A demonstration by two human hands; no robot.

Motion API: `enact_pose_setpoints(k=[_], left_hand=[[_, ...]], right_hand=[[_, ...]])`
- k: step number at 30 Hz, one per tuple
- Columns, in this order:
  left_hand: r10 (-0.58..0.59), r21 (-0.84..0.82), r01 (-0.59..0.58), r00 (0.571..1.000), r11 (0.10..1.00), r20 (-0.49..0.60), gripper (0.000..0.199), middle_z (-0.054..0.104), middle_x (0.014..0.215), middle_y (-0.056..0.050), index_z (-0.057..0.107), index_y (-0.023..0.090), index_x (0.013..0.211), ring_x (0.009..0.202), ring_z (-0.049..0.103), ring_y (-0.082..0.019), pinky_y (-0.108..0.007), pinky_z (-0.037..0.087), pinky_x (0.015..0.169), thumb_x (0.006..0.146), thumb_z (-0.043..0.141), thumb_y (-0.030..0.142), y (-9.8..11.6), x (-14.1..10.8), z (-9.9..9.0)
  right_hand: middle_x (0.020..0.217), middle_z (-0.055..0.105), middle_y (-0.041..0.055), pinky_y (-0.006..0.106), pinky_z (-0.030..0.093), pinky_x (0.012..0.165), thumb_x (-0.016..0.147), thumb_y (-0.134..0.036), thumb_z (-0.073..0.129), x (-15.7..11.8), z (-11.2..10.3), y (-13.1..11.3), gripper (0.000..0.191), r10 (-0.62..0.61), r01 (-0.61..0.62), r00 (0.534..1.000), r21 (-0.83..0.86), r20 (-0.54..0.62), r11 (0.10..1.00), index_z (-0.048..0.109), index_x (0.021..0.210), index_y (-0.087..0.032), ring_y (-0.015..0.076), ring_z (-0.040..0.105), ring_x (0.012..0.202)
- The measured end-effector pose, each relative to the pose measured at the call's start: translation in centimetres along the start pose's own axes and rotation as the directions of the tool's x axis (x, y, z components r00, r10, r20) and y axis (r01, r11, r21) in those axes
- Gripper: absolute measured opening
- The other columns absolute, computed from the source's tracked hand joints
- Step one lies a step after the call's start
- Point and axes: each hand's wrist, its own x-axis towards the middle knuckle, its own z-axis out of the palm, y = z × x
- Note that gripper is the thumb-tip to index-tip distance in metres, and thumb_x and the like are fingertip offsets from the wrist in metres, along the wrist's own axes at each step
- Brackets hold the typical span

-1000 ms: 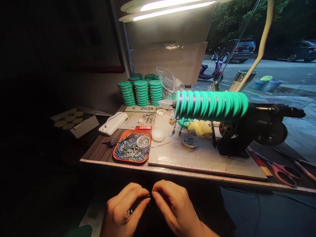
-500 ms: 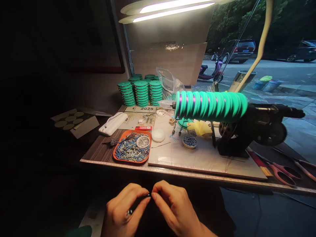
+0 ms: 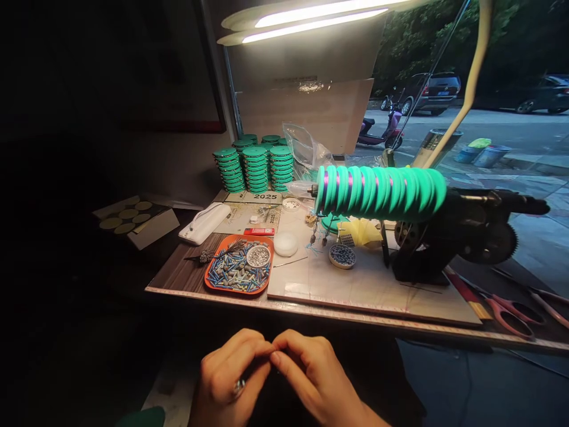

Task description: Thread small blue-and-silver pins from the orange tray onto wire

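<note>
Below the table's front edge, my left hand [image 3: 237, 373] and my right hand [image 3: 313, 373] meet fingertip to fingertip, both pinched closed. What lies between the fingertips is hidden now. A small shiny metallic thing [image 3: 239, 388] shows in the curl of my left hand; its kind is unclear. Nearest on the table is an orange tray [image 3: 207, 279] with many small blue and grey cylindrical pieces, a round dish [image 3: 258, 248] of tiny silvery parts and a bundle of thin dark wires [image 3: 229, 249].
Green foam line spools [image 3: 377, 193] sit in a row on a geared winding machine [image 3: 422, 249]. Stacked green spools [image 3: 255, 169] stand behind. A dish of dark beads [image 3: 342, 256], a round white container [image 3: 285, 244], a red glue box [image 3: 259, 232] and red-handled scissors [image 3: 511, 317] lie around.
My left hand has shifted slightly right, and its fingertips now touch the right hand's. The small dark piece seen between the fingertips is now covered.
</note>
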Motion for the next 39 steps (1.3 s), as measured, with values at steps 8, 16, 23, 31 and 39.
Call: enact_pose_setpoints(k=[8, 16, 23, 31, 39], left_hand=[[-0.334, -0.079, 0.351, 0.926, 0.933, 0.175, 0.01, 0.061, 0.07, 0.001, 0.059, 0.02, 0.074, 0.063, 0.059, -0.012, -0.018, 0.046, 0.056, 0.081, 0.057, 0.026, -0.8, -0.5, -1.5], [-0.601, -0.248, 0.63, 0.777, 0.736, 0.188, 0.032, 0.044, 0.059, 0.002, 0.051, 0.018, 0.063, 0.058, 0.043, -0.012, -0.02, 0.038, 0.055, 0.08, 0.054, 0.044, -1.1, -0.8, -1.8], [-0.714, -0.434, 0.754, 0.636, 0.494, 0.292, 0.042, 0.041, 0.059, 0.004, 0.053, 0.018, 0.078, 0.054, 0.035, -0.01, -0.021, 0.033, 0.051, 0.071, 0.056, 0.059, -0.7, -0.4, -0.8], [-0.749, -0.353, 0.738, 0.648, 0.575, 0.134, 0.034, 0.038, 0.054, 0.005, 0.045, 0.021, 0.072, 0.051, 0.034, -0.012, -0.022, 0.03, 0.049, 0.085, 0.041, 0.052, -0.5, -2.0, 1.1], [-0.72, -0.385, 0.734, 0.66, 0.559, 0.215, 0.038, 0.025, 0.055, 0.008, 0.039, 0.021, 0.072, 0.05, 0.022, -0.01, -0.023, 0.019, 0.047, 0.084, 0.04, 0.057, -0.9, -2.3, 1.4]], right_hand=[[0.056, 0.05, -0.0025, 0.012, 0.026, 0.05, 0.084, -0.033, 0.043, 0.0, -0.1, 0.0, 0.028, -0.046, 0.046, 0.998, 0.012, -0.033, 0.999, 0.062, 0.076, -0.014, 0.0005, 0.037, 0.05], [0.096, 0.061, 0.0019, 0.015, 0.042, 0.077, 0.064, -0.009, 0.047, 0.2, -0.9, -0.4, 0.041, -0.109, 0.105, 0.993, -0.082, -0.047, 0.991, 0.056, 0.103, -0.017, 0.0077, 0.055, 0.085], [0.062, 0.056, -0.0013, 0.011, 0.033, 0.055, 0.084, -0.029, 0.045, 0.4, 0.0, 0.1, 0.026, -0.043, 0.043, 0.998, 0.021, -0.035, 0.999, 0.061, 0.073, -0.012, 0.0019, 0.046, 0.057], [0.068, 0.059, 0.0004, 0.012, 0.038, 0.06, 0.086, -0.02, 0.04, 0.1, 0.0, 0.1, 0.02, -0.342, 0.31, 0.926, -0.196, -0.157, 0.93, 0.056, 0.076, -0.014, 0.0035, 0.052, 0.063], [0.065, 0.056, -0.001, 0.015, 0.033, 0.057, 0.086, -0.018, 0.038, 0.4, 1.0, 0.5, 0.019, -0.495, 0.416, 0.852, -0.355, -0.169, 0.837, 0.054, 0.075, -0.015, 0.0046, 0.046, 0.059]])
